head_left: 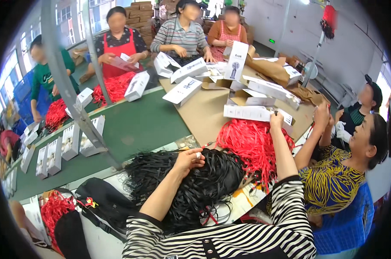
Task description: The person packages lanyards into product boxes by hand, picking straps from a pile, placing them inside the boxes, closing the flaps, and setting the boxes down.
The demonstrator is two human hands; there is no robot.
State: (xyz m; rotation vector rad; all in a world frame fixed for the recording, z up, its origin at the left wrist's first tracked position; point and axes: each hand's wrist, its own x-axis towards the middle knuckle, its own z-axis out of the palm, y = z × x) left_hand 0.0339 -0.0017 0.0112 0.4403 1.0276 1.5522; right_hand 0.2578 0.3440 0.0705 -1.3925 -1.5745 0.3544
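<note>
My left hand (189, 161) is over a heap of black straps (178, 190), its fingers curled together and a white wrap on one finger. What it holds, if anything, I cannot make out. Just past its fingertips is a small red-ended piece (208, 144). My right hand (277, 121) reaches over a pile of red straps (243, 140) and grips the right part of a long white box (246, 113), which lies on its side. Something small and dark shows at its fingertips. The red pile touches the black heap on its right side.
White printed boxes, one upright (236, 60), crowd the brown board (174, 99). Left runs a green belt (139, 116) with more boxes, behind a metal post (70, 86). A black bag (105, 196) lies near left. Co-workers sit opposite; a person in a patterned shirt (333, 181) is close right.
</note>
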